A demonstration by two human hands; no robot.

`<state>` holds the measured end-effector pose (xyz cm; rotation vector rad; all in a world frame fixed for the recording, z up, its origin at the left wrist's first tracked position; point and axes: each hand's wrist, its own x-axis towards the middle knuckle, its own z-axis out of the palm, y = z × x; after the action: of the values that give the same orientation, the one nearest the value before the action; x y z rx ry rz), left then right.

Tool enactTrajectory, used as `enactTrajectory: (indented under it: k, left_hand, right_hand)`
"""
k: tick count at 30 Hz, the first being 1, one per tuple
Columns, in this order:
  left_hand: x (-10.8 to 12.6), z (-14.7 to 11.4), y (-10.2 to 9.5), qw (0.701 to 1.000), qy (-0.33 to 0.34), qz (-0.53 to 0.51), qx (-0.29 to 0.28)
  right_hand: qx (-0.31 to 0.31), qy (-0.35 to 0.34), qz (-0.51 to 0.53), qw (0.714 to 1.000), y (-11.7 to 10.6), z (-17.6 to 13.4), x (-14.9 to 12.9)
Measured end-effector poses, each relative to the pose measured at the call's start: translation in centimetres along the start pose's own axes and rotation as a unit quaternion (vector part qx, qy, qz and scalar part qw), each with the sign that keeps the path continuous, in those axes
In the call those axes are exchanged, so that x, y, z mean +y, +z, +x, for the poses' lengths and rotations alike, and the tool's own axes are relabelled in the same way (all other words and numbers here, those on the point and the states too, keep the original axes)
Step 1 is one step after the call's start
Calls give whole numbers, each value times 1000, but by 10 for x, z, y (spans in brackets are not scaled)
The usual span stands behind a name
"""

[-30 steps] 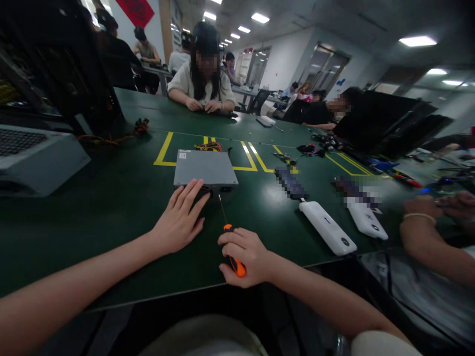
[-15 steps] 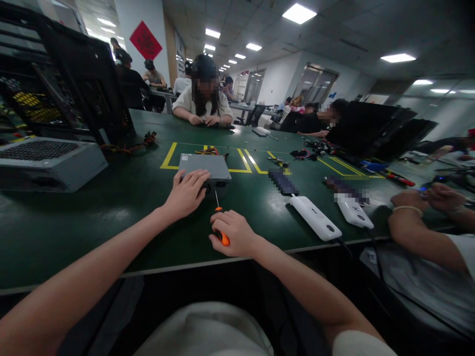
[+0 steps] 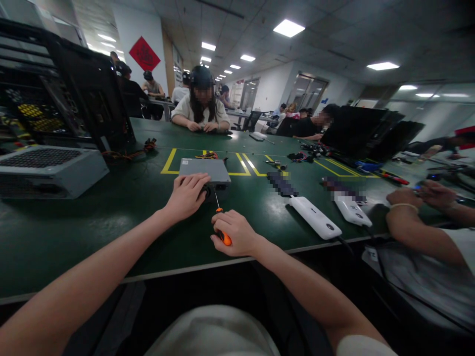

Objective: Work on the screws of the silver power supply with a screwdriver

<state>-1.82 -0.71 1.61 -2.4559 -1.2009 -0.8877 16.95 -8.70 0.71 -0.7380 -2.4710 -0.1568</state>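
A grey metal computer power supply [image 3: 213,169] lies on the green table in front of me, its socket side facing me. My left hand [image 3: 187,195] steadies it at the near left corner, fingers laid over the top and thumb down by the front face. In my right hand [image 3: 237,232] is a screwdriver [image 3: 225,238] with an orange and black handle, gripped in closed fingers. Its thin shaft points away from me, and the tip reaches the front face of the power supply. Whether the tip sits in a screw is too small to tell.
To the left stand a larger grey power supply [image 3: 55,170] and an open black computer case [image 3: 85,94]. White power banks [image 3: 314,217] with cables lie right of my hands. A co-worker's arms [image 3: 406,210] rest at the right; another person [image 3: 202,101] sits opposite.
The camera view has shifted slightly. Both hands, the screwdriver and the power supply stay in nearly the same place, with the same grip.
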Motion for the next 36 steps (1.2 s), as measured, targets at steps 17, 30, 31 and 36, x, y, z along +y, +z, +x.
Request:
enactTrajectory:
  k: [17, 30, 31, 36]
  left_hand:
    - [-7, 2, 9, 1000, -1, -2, 16]
    - [-31, 13, 15, 999, -26, 11, 21]
    - [-32, 15, 15, 999, -35, 16, 23]
    - [-35, 17, 17, 999, -40, 20, 19]
  right_hand:
    - [110, 33, 60, 992, -3, -4, 4]
    - [220, -78, -56, 971, 12, 29, 33]
    - [203, -97, -77, 971, 15, 30, 35]
    - [140, -113, -121, 976, 21, 29, 37]
